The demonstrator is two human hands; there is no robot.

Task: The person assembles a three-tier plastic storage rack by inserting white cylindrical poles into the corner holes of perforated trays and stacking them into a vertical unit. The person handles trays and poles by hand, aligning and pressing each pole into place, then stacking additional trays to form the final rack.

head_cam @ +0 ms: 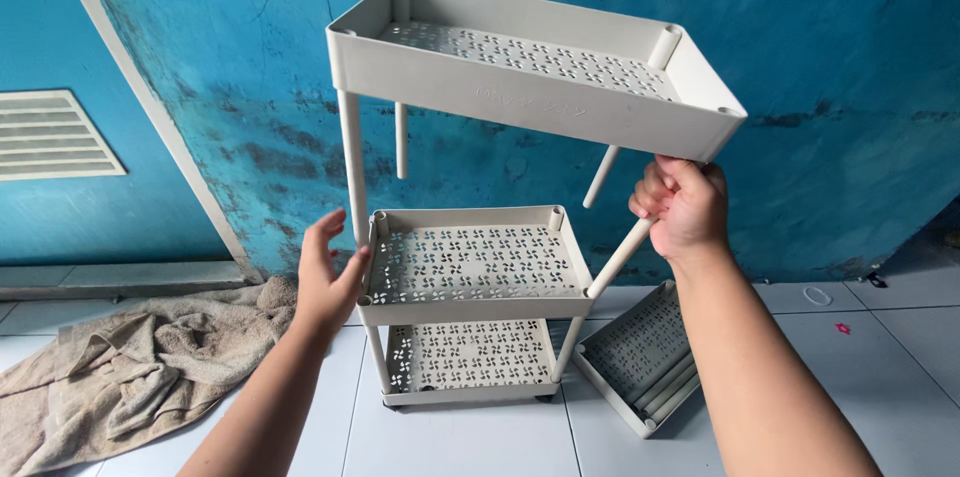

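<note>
I see a crumpled beige towel (130, 362) on the white tiled floor (460, 442) at lower left, against the blue wall (850, 57), with a louvred vent (50, 134) farther left. A spare perforated tray (625, 347) holding loose poles leans on the floor just right of the rack's base. The cream three-tier rack (470, 267) stands ahead, its top tray (530, 62) tilted and lifted off to the right. My right hand (685, 207) has its grip closed on the right front pole (622, 255) just under that tray. My left hand (328, 277) is spread wide, fingers up, palm touching the middle tray's (475, 267) left edge.
</note>
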